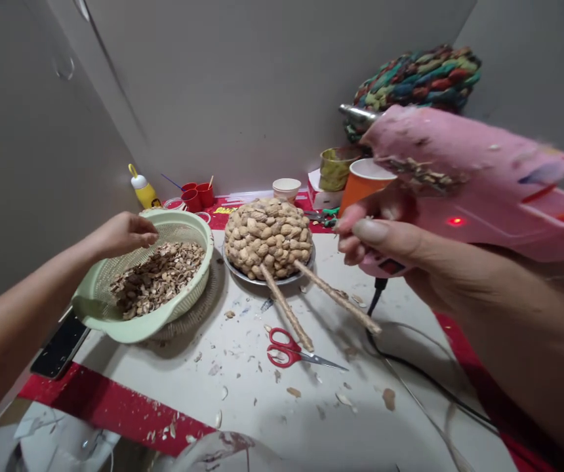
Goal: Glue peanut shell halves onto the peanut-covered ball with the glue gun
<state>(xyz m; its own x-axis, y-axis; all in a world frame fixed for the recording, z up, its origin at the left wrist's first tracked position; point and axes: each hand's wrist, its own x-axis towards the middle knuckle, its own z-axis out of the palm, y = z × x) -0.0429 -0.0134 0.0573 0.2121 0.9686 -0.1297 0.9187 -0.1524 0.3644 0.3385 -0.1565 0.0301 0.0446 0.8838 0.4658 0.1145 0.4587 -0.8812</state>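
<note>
My right hand (410,242) is closed around a pink hot glue gun (479,164), its metal nozzle pointing left and a red light lit on its side. The thumb and fingertips of that hand meet in front of the grip. Brown debris sticks to the gun. My left hand (124,235) hangs over a pale green plastic basket (129,334), its fingers loosely curled and apart with nothing visible in them. Broken shell pieces (164,278) lie inside the basket. Between my hands, a peanut-covered dome (268,239) rests on a metal plate (255,280).
Two twine-wrapped sticks (289,311) (341,298) extend from the dome toward me. Red-handled scissors (292,351) lie before them. A black cable (424,364) crosses the right side. Cups (286,188), a yellow bottle (144,190) and a colourful braided piece (420,78) stand behind.
</note>
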